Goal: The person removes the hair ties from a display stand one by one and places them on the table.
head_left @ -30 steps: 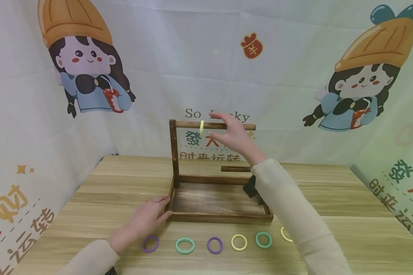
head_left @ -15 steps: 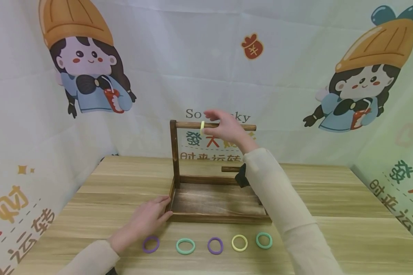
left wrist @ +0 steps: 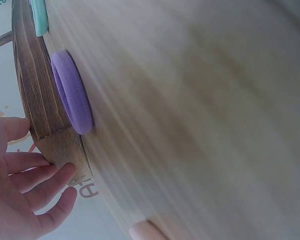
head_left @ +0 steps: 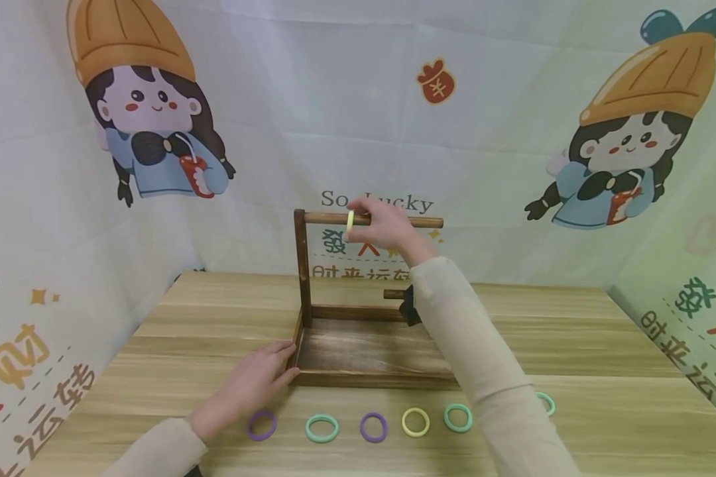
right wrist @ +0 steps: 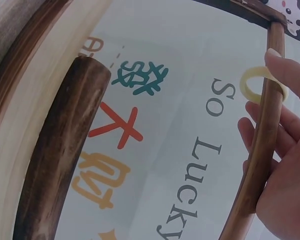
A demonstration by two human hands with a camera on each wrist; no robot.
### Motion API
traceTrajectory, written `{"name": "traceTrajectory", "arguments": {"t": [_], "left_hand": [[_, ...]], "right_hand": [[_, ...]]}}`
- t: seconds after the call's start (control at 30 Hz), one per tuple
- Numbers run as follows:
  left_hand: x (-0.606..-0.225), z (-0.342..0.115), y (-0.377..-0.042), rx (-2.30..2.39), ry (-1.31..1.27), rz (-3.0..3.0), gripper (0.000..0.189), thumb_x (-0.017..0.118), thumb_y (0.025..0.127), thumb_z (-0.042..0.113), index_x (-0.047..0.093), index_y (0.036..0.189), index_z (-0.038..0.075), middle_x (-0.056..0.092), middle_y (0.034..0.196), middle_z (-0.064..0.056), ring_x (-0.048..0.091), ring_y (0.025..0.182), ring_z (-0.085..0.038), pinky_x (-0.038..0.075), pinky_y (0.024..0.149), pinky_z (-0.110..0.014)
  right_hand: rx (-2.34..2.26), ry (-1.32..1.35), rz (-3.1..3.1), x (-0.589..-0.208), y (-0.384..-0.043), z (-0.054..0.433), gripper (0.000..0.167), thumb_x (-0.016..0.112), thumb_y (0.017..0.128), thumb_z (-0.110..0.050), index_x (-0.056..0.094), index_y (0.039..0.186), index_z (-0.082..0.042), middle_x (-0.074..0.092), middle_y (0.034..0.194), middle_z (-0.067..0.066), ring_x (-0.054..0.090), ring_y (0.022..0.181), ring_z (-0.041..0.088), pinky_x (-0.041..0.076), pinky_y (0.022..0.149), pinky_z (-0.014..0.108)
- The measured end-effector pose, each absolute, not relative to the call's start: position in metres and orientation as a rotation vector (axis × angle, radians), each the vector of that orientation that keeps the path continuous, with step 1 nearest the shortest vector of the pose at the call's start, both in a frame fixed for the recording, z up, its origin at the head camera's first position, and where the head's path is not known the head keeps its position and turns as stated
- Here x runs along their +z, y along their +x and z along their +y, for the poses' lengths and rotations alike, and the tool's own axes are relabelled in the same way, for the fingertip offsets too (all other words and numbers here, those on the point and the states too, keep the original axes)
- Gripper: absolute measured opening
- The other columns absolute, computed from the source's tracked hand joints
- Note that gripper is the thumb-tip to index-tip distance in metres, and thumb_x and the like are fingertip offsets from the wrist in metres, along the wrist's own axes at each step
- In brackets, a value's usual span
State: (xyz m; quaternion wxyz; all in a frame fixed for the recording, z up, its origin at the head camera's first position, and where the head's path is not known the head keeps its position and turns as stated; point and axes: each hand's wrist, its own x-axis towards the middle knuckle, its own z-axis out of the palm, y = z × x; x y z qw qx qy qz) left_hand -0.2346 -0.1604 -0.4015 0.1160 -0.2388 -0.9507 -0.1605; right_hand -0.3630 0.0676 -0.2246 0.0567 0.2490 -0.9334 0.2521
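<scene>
A wooden rack [head_left: 302,271] with a tray base stands on the table; a pale yellow hair tie [head_left: 350,222] hangs round its upper bar. My right hand [head_left: 388,226] reaches along that bar from its free end. In the right wrist view, its thumb and fingers bend round the yellow tie, thumb on one side and fingers on the other. At the tray's front left corner, my left hand [head_left: 253,379] rests with fairly straight fingers touching the wood. Close to it lies a purple hair tie [left wrist: 72,95].
A row of hair ties lies before the rack: green [head_left: 321,428], purple [head_left: 384,427], yellow [head_left: 415,434] and green [head_left: 457,430]. Another green tie [head_left: 547,404] shows beyond the right sleeve. A shorter lower bar [right wrist: 65,145] sits below the upper one. A printed cloth hangs behind.
My right hand has moved left along the upper bar, and its fingers have closed in on the yellow hair tie, which has stayed in place. The left hand has not moved.
</scene>
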Motion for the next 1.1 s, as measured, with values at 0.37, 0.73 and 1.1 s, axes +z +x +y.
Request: {"name": "traceTrajectory", "arguments": {"t": [0.37,0.73,1.1], "left_hand": [[-0.402,-0.160,-0.234,-0.458,-0.688,-2.782,0.044,0.060,0.084,0.022,0.052,0.114,-0.009,0.050,0.118,-0.021,0.051,0.103,-0.036,0.041,0.087,-0.045],[-0.402,-0.160,-0.234,-0.464,-0.682,-2.791,0.045,0.060,0.084,0.023,0.052,0.115,-0.009,0.050,0.119,-0.021,0.052,0.102,-0.036,0.043,0.085,-0.045],[-0.401,-0.159,-0.234,-0.468,-0.685,-2.791,0.044,0.060,0.084,0.022,0.052,0.114,-0.009,0.050,0.119,-0.021,0.052,0.102,-0.036,0.043,0.084,-0.045]], "right_hand": [[0.689,0.718,-2.817,-0.226,-0.362,0.065,0.054,0.065,0.079,-0.035,0.046,0.126,-0.020,0.052,0.119,-0.004,0.046,0.107,0.013,0.019,0.097,0.042],[0.719,0.747,-2.747,-0.229,-0.362,0.068,0.049,0.065,0.079,-0.029,0.049,0.124,-0.015,0.055,0.115,-0.001,0.049,0.104,0.015,0.026,0.095,0.038],[0.806,0.787,-2.708,-0.230,-0.363,0.087,0.049,0.064,0.080,-0.025,0.047,0.125,-0.010,0.055,0.113,0.004,0.051,0.101,0.016,0.041,0.086,0.032]]}}
